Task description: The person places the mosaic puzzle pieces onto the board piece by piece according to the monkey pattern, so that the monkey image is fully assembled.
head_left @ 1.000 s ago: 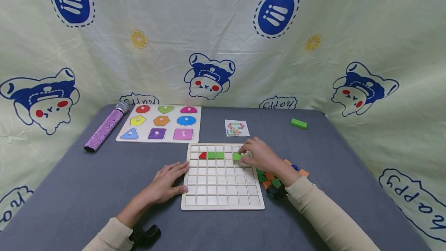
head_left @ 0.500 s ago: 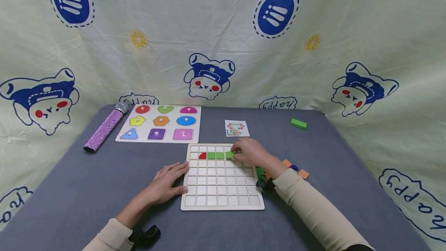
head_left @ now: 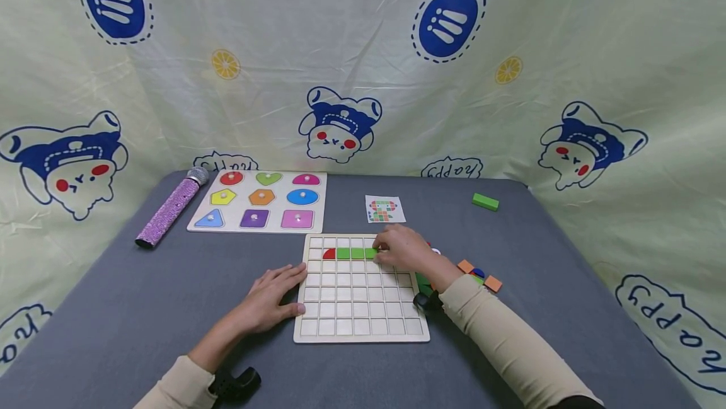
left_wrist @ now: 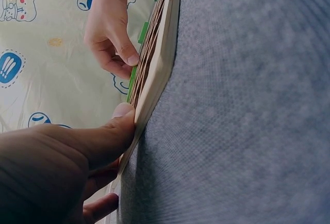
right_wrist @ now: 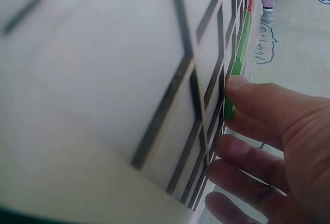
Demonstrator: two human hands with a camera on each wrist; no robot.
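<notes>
A pale wooden grid board lies on the grey table. In its second row from the far side sit a red quarter-round tile and green square tiles to its right. My right hand pinches a green square tile between thumb and forefinger, at the right end of that row; its other fingers hang over the board. At the board's left edge rests my left hand, fingers spread, with the thumb against the rim in the left wrist view.
Loose orange, green and blue tiles lie right of the board, partly behind the right forearm. Beyond the board are a small pattern card, a shape puzzle, a glittery purple microphone and a green block.
My right hand has moved left along the row with the green square tile, bringing it up to the other green tiles. The left hand has stayed at the board's edge.
</notes>
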